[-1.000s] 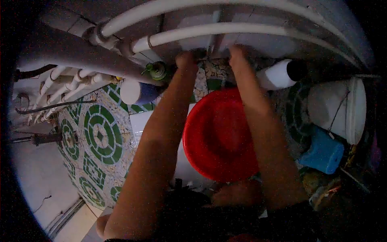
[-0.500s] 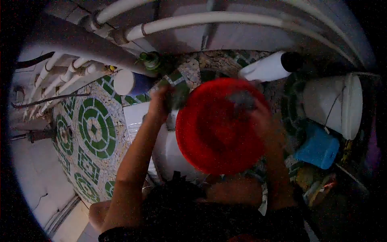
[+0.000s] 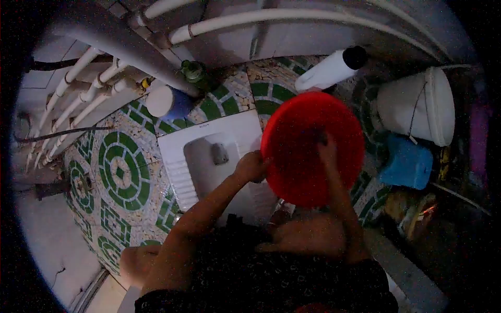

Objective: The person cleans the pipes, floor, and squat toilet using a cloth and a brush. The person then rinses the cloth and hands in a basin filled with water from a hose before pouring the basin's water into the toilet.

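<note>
A red plastic basin (image 3: 292,156) stands right of the white squat toilet (image 3: 172,142), its inside dim. My left hand (image 3: 251,167) is closed at the basin's left rim, fingers curled over the edge. My right hand (image 3: 327,150) reaches into the basin with its fingers drawn together. By those fingertips is a small dark patch; shadow hides what it is. Behind the basin, a white bottle with a black cap (image 3: 329,70) leans at a slant.
To the right are a white bucket (image 3: 404,107) with a wire handle and a blue plastic container (image 3: 407,161). A blue-and-white tub (image 3: 169,103) and a green bottle (image 3: 194,74) stand near the pipes (image 3: 99,86). Patterned tiles (image 3: 122,169) cover the floor at left.
My left hand has come down from above the toilet to the basin's rim. The basin sits further right, uncovering the toilet. My right hand remains inside it, and the blurred grey shape there no longer shows.
</note>
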The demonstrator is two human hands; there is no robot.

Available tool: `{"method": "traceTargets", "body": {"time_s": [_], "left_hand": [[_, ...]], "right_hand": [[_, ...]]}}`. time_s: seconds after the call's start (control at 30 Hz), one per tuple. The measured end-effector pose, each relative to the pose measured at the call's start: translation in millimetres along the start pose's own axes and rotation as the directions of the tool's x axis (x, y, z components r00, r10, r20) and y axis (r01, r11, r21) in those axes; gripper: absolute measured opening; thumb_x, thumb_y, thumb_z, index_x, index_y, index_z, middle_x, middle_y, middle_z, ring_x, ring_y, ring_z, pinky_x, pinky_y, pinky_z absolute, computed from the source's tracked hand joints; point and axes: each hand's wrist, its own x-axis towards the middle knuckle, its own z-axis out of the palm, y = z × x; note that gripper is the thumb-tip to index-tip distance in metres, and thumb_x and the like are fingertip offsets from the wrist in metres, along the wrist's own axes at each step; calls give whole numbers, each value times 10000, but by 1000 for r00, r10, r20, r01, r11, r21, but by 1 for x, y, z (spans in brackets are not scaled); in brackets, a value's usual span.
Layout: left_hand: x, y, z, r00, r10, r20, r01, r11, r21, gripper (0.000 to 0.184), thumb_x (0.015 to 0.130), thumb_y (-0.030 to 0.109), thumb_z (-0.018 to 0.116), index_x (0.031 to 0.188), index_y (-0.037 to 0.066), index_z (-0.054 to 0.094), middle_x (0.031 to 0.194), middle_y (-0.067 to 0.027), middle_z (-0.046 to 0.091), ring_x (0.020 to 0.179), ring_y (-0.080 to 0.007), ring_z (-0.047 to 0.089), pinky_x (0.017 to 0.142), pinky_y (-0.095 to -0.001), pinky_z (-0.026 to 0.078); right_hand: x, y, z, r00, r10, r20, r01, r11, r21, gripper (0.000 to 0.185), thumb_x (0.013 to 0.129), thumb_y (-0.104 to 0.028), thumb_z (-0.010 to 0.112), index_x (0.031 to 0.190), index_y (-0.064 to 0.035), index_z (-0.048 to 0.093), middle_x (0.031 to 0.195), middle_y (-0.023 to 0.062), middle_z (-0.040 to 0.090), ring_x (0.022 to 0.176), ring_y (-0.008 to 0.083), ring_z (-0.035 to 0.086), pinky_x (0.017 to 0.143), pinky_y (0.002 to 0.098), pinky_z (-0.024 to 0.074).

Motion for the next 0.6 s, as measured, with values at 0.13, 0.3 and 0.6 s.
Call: {"method": "traceTargets", "body": {"time_s": [0.13,0.3,0.6], "left_hand": [[5,-18,22,997,-81,5,81,993,-87,556,1001,559,548,1051,38,737,1051,-248,723,1004,-387,696,883,-498,546],[4,-56,12,912,345,-223,-266,909,320,432,969,432,653,1211,75,675,1025,-172,709,985,-371,690,880,-460,551],[100,43,48,836,401,-375,-237,880,412,453,970,360,599,1370,153,639,1351,-173,620,1309,-402,521,1079,-577,411]], "right_hand": [[-30,-18,21,867,-453,206,496,747,-443,622,893,-141,656,1487,-56,492,1514,243,476,1384,465,434,1161,576,354],[-24,34,41,968,-249,35,244,899,-362,656,880,-240,694,1482,-72,496,1530,247,455,1382,483,428,1184,606,317],[-33,38,36,930,-368,-12,327,841,-432,637,885,-329,723,1452,-115,527,1510,243,450,1352,465,438,1147,621,331]]}}
